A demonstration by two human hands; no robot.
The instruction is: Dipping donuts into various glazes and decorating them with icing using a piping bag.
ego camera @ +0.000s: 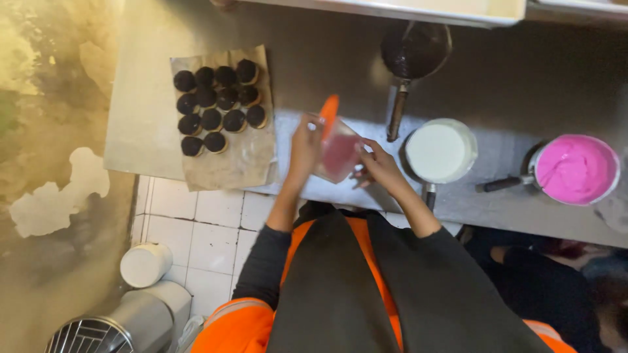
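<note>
Both hands meet over the front edge of the grey metal worktop (510,85) around a clear plastic piping bag holding pink icing (340,155). The left hand (305,145) grips the bag's upper side, fingers curled and pressed together around the plastic beside an orange spatula (329,112) that stands up out of the bag's mouth. The right hand (378,165) supports the bag from the other side, fingers wrapped under it — though whether they pinch the plastic or only cradle it is hard to tell from this height.

Judging by how things lie, the filling looks partly done: the bag holds a modest pink mass low down, its walls smeared and cloudy above, and the spatula remains inside. The round metal pan of bright pink icing (577,168) well to the right remains nearly full. Between it and the bag sits a round pan of white cream (441,150), touched by neither hand, and behind that a dark-coated saucepan (415,50) with its handle pointing toward the person.

To the left, on a sheet of brown paper (232,163), the rows of small dark chocolate-coated cakes (219,108) show no pink at all — so any decorating appears not yet begun.
</note>
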